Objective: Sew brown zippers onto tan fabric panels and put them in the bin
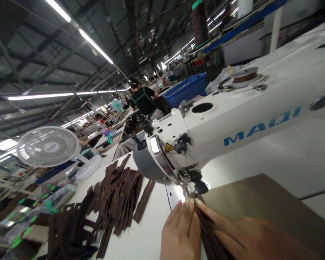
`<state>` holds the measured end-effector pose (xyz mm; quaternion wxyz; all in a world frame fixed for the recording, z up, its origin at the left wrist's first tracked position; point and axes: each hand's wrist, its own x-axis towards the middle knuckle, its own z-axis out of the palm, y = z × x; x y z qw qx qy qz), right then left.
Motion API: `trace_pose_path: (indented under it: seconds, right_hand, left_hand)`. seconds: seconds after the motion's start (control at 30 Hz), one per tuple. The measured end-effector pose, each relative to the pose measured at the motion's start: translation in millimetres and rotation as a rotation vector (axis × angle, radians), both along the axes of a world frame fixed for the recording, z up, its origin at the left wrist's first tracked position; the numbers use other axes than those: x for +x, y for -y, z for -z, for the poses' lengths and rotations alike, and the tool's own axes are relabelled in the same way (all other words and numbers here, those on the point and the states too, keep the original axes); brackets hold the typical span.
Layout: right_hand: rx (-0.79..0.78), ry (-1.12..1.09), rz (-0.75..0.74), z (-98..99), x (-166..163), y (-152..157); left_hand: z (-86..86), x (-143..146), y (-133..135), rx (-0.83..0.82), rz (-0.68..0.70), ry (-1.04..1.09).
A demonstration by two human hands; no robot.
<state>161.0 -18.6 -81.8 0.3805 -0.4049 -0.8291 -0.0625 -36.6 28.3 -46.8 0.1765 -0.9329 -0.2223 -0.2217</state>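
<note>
A dark brown fabric piece (209, 240) runs from the lower edge of the view up to the presser foot of a white sewing machine (249, 119). My left hand (182, 231) lies just before the needle area, fingers bent and pressed together on the fabric's left side. From the right, my right hand (246, 236) grips the same fabric, its fingertips close to the left hand's. The fabric's far end is hidden by the hands and the foot. Left of the machine lies a loose pile of brown zippers (121, 198), with one single zipper (144, 201) apart.
A brown-grey flat panel (262, 206) lies under the machine arm. Dark curved straps (76, 231) lie at lower left. Behind stand a white fan (50, 146), a blue crate (185, 90) and a thread cone (199, 23). A co-worker (144, 99) sits ahead, back turned.
</note>
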Motion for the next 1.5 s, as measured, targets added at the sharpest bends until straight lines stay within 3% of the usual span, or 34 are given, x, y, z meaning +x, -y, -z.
trace_pose_path:
  seconds: [0.13,0.33,0.6,0.77,0.9,1.07,1.33,1.5]
  right_hand:
    - [0.176,0.078,0.125,5.1,-10.3,-6.4]
    - [0.181,0.096,0.205,3.8,-15.2,-3.6]
    - [0.043,0.100,0.144,-8.3,-5.7,5.2]
    - [-0.122,0.056,-0.064,-25.4,8.4,11.9]
    - [-0.194,0.104,-0.145,-31.4,13.0,15.1]
    - [-0.223,0.116,-0.169,-32.3,13.8,18.1]
    - [-0.320,0.147,-0.181,-34.2,12.7,16.1]
    - [-0.361,0.157,-0.210,-45.3,10.9,5.6]
  left_hand:
    - [9.4,-12.4,-9.3,0.066,-0.008,-0.040]
    - [3.9,-18.5,-13.4,0.108,0.064,-0.060]
    - [1.0,-13.0,-7.1,0.053,0.029,-0.091]
    - [-0.7,-0.8,6.2,-0.013,-0.017,-0.053]
    - [-2.9,9.4,14.7,-0.053,-0.058,0.118]
    - [-2.6,14.8,20.8,-0.090,-0.082,0.281]
    - [2.6,17.6,18.6,-0.055,-0.067,0.297]
    - [0.8,17.7,10.8,-0.065,-0.098,0.250]
